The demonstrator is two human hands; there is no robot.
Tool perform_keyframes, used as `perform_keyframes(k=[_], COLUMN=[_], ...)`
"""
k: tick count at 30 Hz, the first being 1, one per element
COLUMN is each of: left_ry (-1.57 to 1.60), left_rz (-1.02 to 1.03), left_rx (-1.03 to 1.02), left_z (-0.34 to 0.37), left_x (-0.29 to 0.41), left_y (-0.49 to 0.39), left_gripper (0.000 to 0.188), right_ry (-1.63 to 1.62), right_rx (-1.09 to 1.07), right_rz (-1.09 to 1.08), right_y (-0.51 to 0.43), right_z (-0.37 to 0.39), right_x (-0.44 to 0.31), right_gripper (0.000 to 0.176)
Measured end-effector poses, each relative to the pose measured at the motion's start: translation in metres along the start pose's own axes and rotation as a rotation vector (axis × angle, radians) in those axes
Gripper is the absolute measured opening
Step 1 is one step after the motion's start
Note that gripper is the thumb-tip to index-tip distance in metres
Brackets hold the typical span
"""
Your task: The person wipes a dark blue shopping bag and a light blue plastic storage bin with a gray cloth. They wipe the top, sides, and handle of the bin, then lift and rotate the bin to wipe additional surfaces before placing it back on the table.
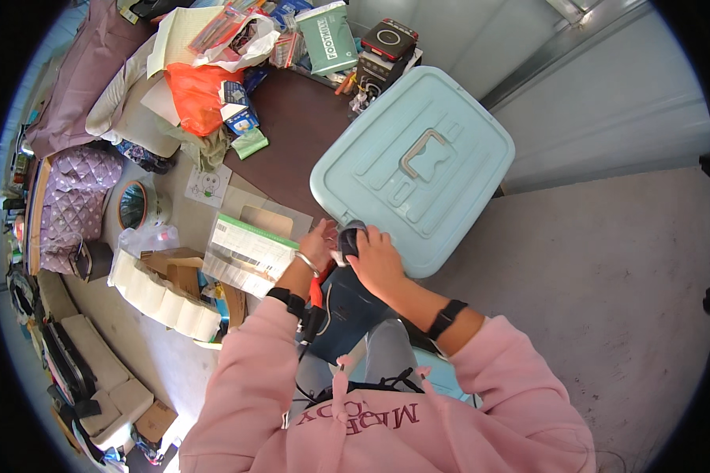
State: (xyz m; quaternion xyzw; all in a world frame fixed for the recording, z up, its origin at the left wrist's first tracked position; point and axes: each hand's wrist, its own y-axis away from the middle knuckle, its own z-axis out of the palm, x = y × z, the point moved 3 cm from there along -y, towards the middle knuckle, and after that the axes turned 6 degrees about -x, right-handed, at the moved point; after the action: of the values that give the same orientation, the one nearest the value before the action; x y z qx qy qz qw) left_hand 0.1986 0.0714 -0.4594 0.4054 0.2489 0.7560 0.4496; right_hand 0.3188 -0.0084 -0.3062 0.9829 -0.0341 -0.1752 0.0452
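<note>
My right hand (377,260) grips a small dark grey cloth item (349,241) above the near corner of a light-blue plastic storage box lid (384,112). Close beside it on the left is my left hand (319,245), its fingers apart and palm partly turned up; whether it touches the cloth item cannot be told. A bit of white material (337,258) shows between the hands. Below them, a dark blue bag or case (349,307) lies over my lap, with a red and black tool or cable part (315,307) by my left wrist. The lid has a beige handle (411,155).
A brown tabletop (290,118) holds an orange plastic bag (198,97), a green packet (328,41) and boxes. To the left are a clear plastic sleeve with a printed sheet (248,254), paper rolls (160,295) and a waste bin (133,204). A metal wall (597,106) stands at right.
</note>
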Motion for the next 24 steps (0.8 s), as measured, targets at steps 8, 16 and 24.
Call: perform_keyframes(k=[8,16,24], left_ry=[0.192,0.076,-0.214], left_rz=[-0.11,-0.028,-0.215], left_rx=[-0.263,-0.29,-0.333], left_z=[0.011,0.013,0.01], left_x=[-0.005,-0.002,-0.004], left_y=[0.01,0.006,0.013], left_gripper=[0.06,0.066,0.066], right_ry=[0.218,0.219,0.059], right_rx=[-0.098,-0.047,-0.122], right_rz=[0.199,0.416,0.422], right_y=[-0.011,-0.022,0.03], right_z=[0.071,0.095,0.055], right_x=[-0.038,-0.037,-0.023], right_gripper=[0.037,0.045,0.041])
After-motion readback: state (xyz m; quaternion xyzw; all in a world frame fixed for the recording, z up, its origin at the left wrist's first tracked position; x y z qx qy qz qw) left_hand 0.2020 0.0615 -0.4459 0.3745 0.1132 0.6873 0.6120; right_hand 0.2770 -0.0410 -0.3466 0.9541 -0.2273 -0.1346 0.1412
